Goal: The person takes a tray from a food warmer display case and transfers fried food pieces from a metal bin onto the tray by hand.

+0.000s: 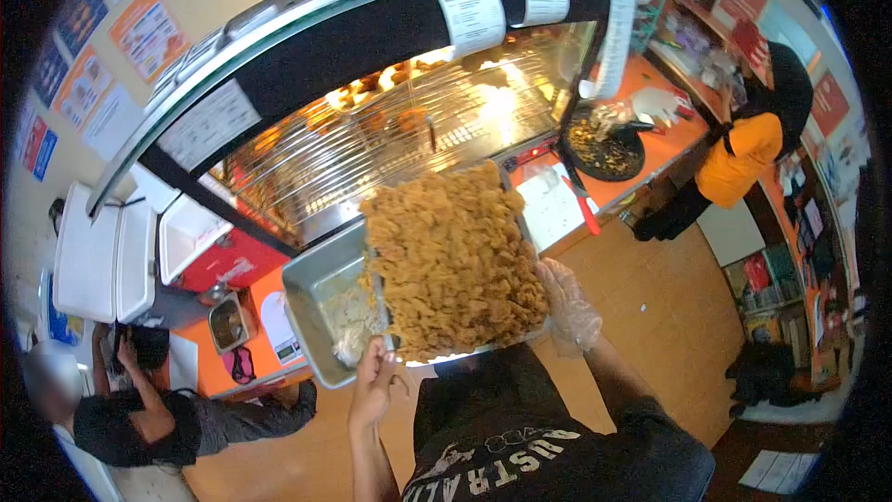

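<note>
1. With the left hand (pixel 376 376), bare, pinching the near left corner of the tray (pixel 435 360), thumb upward and fingers curled below.
2. With the right hand (pixel 571 311), in a clear plastic glove, pressing against the tray's right side, nearer the body than the far edge. Cannot tell pinching from flat support, with fingertips hidden.
3. Between both hands and ahead of the torso: the tray, heaped with fried, breaded pieces (pixel 455 260). Touching at both sides, so neither hand clearly nearer.
4. Looking nearly square from above, perhaps slightly longer from torso towards the heated display cabinet (pixel 372 144); hard to judge through the wide-angle bend.
5. To the tray's left, a grey metal pan (pixel 321 293), partly overlapped in view and just beside the left hand. Cannot tell resting on its rim from hovering above.
</note>
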Available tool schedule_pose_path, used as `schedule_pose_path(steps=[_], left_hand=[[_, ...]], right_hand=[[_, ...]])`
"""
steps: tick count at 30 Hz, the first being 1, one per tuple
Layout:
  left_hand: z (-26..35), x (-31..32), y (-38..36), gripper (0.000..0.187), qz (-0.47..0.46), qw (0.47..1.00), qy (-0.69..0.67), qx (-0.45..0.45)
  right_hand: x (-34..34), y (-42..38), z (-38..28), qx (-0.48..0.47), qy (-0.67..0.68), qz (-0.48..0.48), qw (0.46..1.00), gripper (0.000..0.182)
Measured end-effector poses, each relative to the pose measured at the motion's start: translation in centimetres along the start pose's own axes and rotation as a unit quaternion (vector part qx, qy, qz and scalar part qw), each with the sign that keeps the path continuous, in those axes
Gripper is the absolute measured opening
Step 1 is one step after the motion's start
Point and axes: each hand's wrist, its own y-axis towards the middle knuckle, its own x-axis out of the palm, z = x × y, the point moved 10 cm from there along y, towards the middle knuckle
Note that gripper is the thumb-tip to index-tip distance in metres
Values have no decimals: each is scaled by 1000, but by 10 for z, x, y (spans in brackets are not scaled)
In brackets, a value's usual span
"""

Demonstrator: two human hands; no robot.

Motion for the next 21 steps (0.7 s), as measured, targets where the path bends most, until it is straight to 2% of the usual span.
schedule_pose_path(steps=[1,2,3,4,5,6,10,12,13,14,15,17,19,20,21], left_hand=[[-11,11,13,15,-29,999,27,-21],[-23,20,25,12,-56,996,54,-43],[-9,1,28,12,-43,991,111,-67],[-39,32,47,11,-91,985,111,-92],[-52,51,63,11,-131,976,131,-115],[-58,80,84,11,-140,976,121,-112],[-85,142,136,10,-230,944,142,-189],[-107,162,163,17,-263,920,189,-221],[-116,170,176,17,-263,918,191,-228],[-126,179,187,20,-273,912,195,-238],[-133,189,196,23,-283,905,199,-247],[-139,203,213,22,-301,890,247,-237],[-153,210,229,21,-312,885,229,-258],[-165,204,241,16,-292,900,213,-242],[-174,201,247,16,-291,898,216,-250]], right_hand=[[5,-10,26,106,35,-47,993,55],[26,-17,31,164,86,-70,980,53],[38,-21,30,225,133,-87,961,50],[3,-24,49,346,311,41,884,26],[-4,-37,66,437,484,175,738,30],[-3,-56,118,390,404,152,814,30],[13,-99,201,422,361,152,818,30],[29,-123,245,449,381,214,780,32],[45,-133,267,455,382,212,776,32],[46,-140,284,431,283,215,829,33],[51,-142,299,443,299,193,822,35],[53,-139,318,463,318,171,810,36],[45,-119,314,473,274,173,819,35],[24,-98,294,470,303,205,803,36],[37,-104,307,477,306,203,799,36]])
